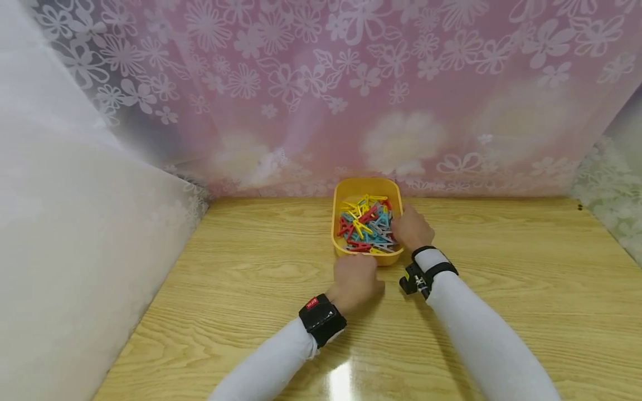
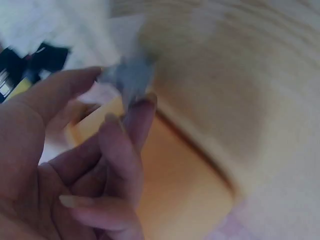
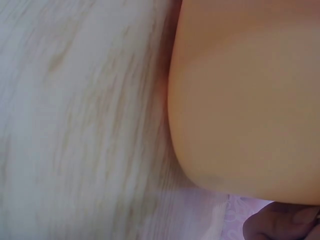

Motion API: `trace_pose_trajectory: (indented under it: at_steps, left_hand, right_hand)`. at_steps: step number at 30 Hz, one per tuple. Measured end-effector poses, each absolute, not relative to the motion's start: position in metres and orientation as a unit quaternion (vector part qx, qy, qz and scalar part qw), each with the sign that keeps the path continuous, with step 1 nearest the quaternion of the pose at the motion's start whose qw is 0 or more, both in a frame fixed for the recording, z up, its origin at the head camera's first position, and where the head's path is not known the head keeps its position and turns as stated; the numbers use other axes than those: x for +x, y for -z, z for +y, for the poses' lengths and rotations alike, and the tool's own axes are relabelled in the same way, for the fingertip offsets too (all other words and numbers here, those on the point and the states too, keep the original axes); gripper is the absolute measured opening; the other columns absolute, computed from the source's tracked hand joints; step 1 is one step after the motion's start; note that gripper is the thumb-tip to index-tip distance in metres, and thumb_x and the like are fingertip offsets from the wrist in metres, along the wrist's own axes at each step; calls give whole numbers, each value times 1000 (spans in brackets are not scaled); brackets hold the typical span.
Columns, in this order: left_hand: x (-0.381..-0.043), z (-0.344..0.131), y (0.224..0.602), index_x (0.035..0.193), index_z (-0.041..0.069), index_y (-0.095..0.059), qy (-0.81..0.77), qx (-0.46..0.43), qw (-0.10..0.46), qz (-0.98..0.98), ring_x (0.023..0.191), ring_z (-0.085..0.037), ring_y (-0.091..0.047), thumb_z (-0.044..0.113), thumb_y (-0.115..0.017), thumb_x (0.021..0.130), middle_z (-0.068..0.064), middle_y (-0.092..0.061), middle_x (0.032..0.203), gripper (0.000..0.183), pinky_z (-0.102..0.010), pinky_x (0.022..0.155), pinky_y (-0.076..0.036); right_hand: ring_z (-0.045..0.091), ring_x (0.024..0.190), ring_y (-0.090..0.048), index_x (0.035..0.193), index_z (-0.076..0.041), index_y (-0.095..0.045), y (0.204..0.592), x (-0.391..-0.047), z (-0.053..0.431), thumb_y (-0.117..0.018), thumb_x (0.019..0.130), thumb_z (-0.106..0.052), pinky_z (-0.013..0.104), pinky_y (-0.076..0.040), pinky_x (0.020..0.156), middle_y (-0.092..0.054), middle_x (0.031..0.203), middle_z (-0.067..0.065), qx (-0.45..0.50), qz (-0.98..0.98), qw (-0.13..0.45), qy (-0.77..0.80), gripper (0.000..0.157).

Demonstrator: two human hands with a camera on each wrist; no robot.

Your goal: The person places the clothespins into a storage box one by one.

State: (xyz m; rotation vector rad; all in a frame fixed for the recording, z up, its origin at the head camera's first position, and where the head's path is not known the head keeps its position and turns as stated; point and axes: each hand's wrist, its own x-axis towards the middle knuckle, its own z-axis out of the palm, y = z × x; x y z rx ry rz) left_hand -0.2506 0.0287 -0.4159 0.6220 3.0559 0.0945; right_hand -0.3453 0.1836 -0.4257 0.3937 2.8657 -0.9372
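A yellow plastic basket stands on the table, holding a heap of red, yellow, blue and grey clothespins. Just in front of its near end is my left hand. Thumb and fingertips of that hand pinch a small grey clothespin, blurred in the left wrist view. My right hand lies at the basket's right rim, its fingertips hidden in the head view. Only a few bent fingers show in the right wrist view, beyond the basket's side wall; I cannot tell what they hold.
The wood-grain table runs under both forearms. A pink flowered curtain hangs right behind the basket, and a white sheet closes off the left side. Black straps with a small camera sit on the right wrist.
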Motion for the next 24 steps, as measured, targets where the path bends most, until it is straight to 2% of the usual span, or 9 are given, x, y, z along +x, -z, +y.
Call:
trace_pose_trajectory:
  at_steps: [4,10,14,16,18,24]
  left_hand:
    - [-253,20,395,59,17,-60,-74,204,19,976,48,-12,-46,52,-71,79,5,-46,55,42,-30,40,-36]
    - [-275,12,359,53,22,-53,-129,204,-75,967,41,-10,-43,59,-67,80,8,-42,47,48,-26,35,-29]
    - [-304,13,349,53,17,-50,-168,199,-123,958,37,-12,-35,56,-60,87,5,-33,47,52,-24,35,-18]
    - [-318,14,351,56,15,-50,-173,189,-125,958,38,-13,-34,53,-59,89,3,-30,49,52,-24,37,-16]
    - [-327,14,356,64,13,-53,-161,174,-114,965,41,-14,-37,53,-57,91,2,-33,53,47,-25,37,-20]
    - [-339,10,375,94,12,-69,-142,160,-100,972,56,-17,-51,47,-55,94,-2,-59,74,38,-27,45,-35]
  right_hand:
    - [32,87,-61,127,-2,-44,425,-345,187,-45,99,-24,48,-47,74,-61,101,17,131,943,49,303,35]
    - [32,84,-61,127,-4,-46,427,-344,187,-46,97,-22,48,-47,72,-62,97,16,128,946,41,296,35]
    - [30,80,-61,125,-3,-46,429,-344,185,-46,96,-20,46,-47,68,-62,93,15,124,945,47,298,33]
    - [30,78,-61,125,-4,-46,429,-344,184,-46,96,-20,45,-48,68,-62,92,15,125,944,47,302,33]
    - [30,81,-62,126,-3,-46,429,-344,182,-46,97,-21,47,-48,70,-63,94,15,124,944,46,304,34]
    - [33,90,-61,132,-4,-43,427,-345,185,-44,97,-21,52,-46,79,-62,103,17,132,943,45,303,39]
